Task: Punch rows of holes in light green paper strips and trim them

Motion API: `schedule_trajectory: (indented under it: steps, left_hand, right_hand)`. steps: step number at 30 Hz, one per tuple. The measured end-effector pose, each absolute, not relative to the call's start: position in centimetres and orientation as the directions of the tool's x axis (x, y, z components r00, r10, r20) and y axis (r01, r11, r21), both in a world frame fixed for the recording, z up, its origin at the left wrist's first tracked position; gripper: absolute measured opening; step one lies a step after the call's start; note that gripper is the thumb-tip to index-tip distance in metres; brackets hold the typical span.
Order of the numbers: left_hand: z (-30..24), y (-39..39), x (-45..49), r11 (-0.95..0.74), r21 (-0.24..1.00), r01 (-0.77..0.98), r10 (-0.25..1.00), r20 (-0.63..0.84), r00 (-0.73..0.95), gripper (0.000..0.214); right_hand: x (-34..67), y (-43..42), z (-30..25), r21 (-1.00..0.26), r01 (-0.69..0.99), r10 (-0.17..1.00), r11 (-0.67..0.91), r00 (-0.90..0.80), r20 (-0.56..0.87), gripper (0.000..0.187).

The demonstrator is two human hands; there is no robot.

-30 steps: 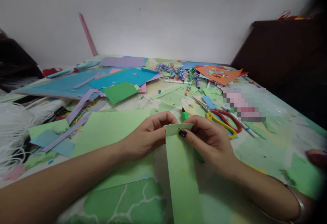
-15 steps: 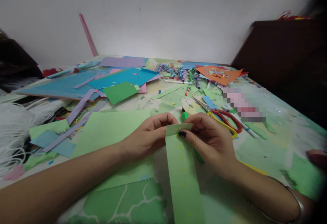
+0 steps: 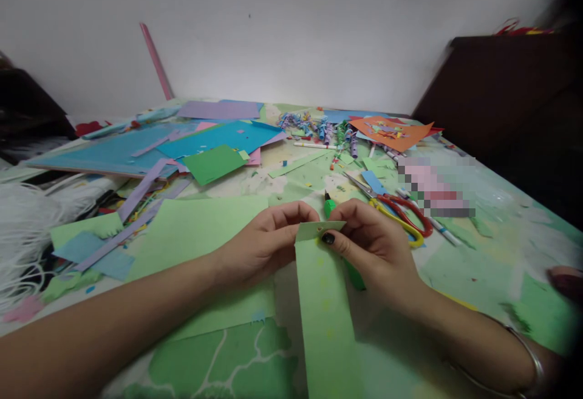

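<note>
A long light green paper strip (image 3: pixel 324 320) hangs toward me, its far end folded over into a short flap with a small mark on it. My left hand (image 3: pixel 273 238) is closed on the left side of that folded end. On the other side, my right hand (image 3: pixel 376 253) pinches the fold, the thumb pressing beside the mark. Faint yellow spots run down the strip. A green marker (image 3: pixel 355 274) shows partly behind the strip and my right hand. Under my left forearm lies a light green paper sheet (image 3: pixel 191 235).
Red-handled scissors (image 3: pixel 412 214) and yellow-handled scissors (image 3: pixel 407 232) lie beyond my right hand. Blue sheets (image 3: pixel 218 144), an orange sheet (image 3: pixel 401 135) with scraps, and curled paper pieces (image 3: pixel 328 132) are farther back. White cord (image 3: pixel 22 229) is heaped at left.
Both hands keep hold of the strip's folded end. My right thumb has shifted very slightly right, and the strip's lower part has swung a little to the left.
</note>
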State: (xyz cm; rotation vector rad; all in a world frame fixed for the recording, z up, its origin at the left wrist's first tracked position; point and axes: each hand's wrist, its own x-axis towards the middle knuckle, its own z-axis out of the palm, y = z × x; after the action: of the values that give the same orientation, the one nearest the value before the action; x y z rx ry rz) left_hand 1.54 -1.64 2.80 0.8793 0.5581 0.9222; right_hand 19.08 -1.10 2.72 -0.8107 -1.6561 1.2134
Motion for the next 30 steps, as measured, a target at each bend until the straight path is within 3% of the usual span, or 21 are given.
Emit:
schedule_trajectory:
  steps: [4, 11, 20, 30]
  left_hand:
    - [2.54, -1.17, 1.13, 0.11, 0.92, -0.376, 0.893, 0.074, 0.444, 0.017]
    - [2.25, -0.9, 0.61, -0.15, 0.977, -0.152, 0.919, 0.194, 0.343, 0.013]
    - [2.18, -0.68, 0.54, -0.192, 0.976, -0.107, 0.909, 0.218, 0.355, 0.014]
    - [2.09, -0.97, 0.87, -0.087, 0.983, -0.164, 0.915, 0.144, 0.376, 0.015]
  right_hand:
    - [18.85, -0.69, 3.02, -0.984, -0.11, 0.906, 0.142, -0.386, 0.174, 0.024]
    - [18.88, -0.42, 2.85, -0.981, -0.193, 0.914, 0.036, -0.391, 0.111, 0.028]
    - [18.86, -0.36, 2.76, -0.971, -0.234, 0.899, -0.043, -0.433, 0.065, 0.03]
    - [18.84, -0.42, 2.83, -0.98, -0.198, 0.891, 0.017, -0.443, 0.104, 0.028]
